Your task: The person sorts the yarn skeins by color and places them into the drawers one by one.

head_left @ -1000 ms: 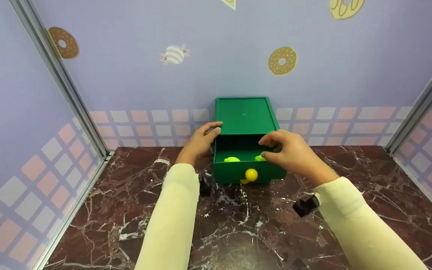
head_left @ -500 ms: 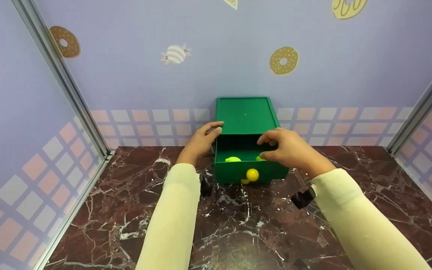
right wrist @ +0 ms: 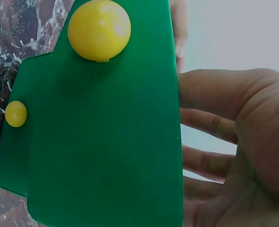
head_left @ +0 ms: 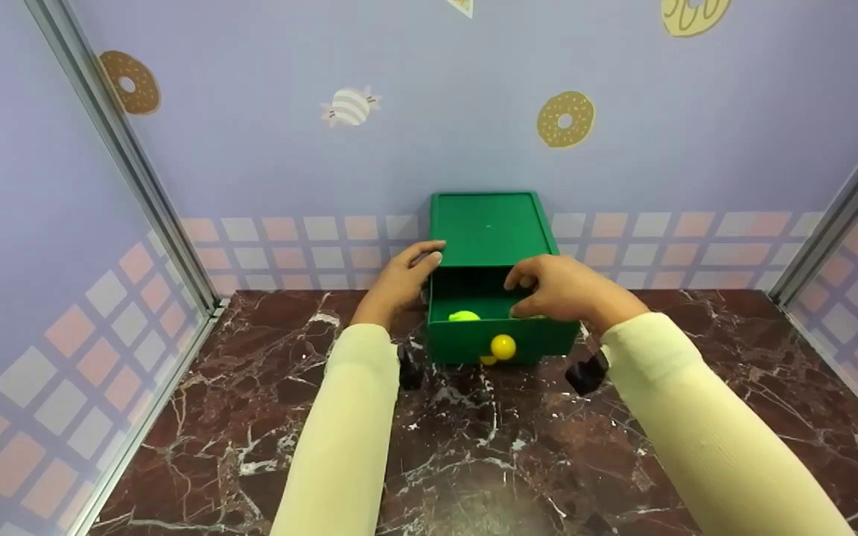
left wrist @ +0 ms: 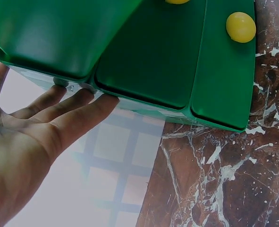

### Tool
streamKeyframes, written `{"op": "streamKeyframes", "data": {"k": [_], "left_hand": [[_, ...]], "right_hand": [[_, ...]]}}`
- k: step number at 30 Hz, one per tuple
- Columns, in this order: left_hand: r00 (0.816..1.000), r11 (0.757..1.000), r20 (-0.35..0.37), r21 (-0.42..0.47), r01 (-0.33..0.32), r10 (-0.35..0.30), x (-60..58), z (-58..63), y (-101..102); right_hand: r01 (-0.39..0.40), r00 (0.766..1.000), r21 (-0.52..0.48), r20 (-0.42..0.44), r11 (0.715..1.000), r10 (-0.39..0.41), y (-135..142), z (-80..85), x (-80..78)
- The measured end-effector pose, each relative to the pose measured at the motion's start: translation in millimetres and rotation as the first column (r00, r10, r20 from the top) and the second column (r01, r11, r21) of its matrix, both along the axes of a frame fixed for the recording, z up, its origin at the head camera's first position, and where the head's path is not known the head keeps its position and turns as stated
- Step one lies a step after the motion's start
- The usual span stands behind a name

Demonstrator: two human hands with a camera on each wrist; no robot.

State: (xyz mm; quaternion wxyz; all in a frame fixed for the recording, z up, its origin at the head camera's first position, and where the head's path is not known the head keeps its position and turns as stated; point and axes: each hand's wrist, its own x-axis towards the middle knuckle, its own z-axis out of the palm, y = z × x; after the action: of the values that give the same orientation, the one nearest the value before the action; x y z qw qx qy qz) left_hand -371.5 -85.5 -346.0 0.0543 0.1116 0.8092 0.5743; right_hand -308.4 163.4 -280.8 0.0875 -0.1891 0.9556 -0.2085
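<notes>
In the projecting drawer [head_left: 455, 341], a lime-green object [head_left: 464, 316] is seen near nine o'clock from the right hand [head_left: 569, 290], held with thumb and forefinger apart, while the cabinet [head_left: 492, 227] is touched by the left hand's [head_left: 399, 277] outstretched fingers.

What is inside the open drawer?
A lime-green item, its lower part hidden by the drawer front. The right hand covers most of whatever lies at right; the back is too dark to tell.

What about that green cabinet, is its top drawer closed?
No, the top drawer is pulled out, with a bright lime-green item visible inside.
</notes>
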Motion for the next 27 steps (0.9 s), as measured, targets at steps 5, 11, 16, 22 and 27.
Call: {"op": "streamKeyframes", "data": {"k": [5,11,16,22,27], "left_hand": [[1.0,1.0,-0.009,-0.023,0.013,-0.014,-0.8,-0.9,-1],[1.0,1.0,0.001,-0.01,0.005,-0.005,-2.4,-1.2,-2],[1.0,1.0,0.004,-0.014,0.003,-0.003,-1.5,-1.0,-1],[1.0,1.0,0.01,-0.011,-0.002,0.002,-0.9,-1.5,-1],[1.0,1.0,-0.003,-0.003,-0.009,0.009,-0.4,-1.7,-1]], "right_hand": [[0.012,0.999,0.032,0.038,0.999,-0.013,-2,1.0,-4.3],[0.022,0.997,0.09,0.076,0.996,-0.029,-9,2.5,-9.0],[0.015,0.993,0.165,0.109,0.986,-0.034,-14,3.5,-12.3],[-0.003,0.989,0.208,0.143,0.978,-0.027,-17,1.6,-13.6],[0.002,0.983,0.204,0.177,0.979,-0.039,-18,0.4,-15.0]]}}
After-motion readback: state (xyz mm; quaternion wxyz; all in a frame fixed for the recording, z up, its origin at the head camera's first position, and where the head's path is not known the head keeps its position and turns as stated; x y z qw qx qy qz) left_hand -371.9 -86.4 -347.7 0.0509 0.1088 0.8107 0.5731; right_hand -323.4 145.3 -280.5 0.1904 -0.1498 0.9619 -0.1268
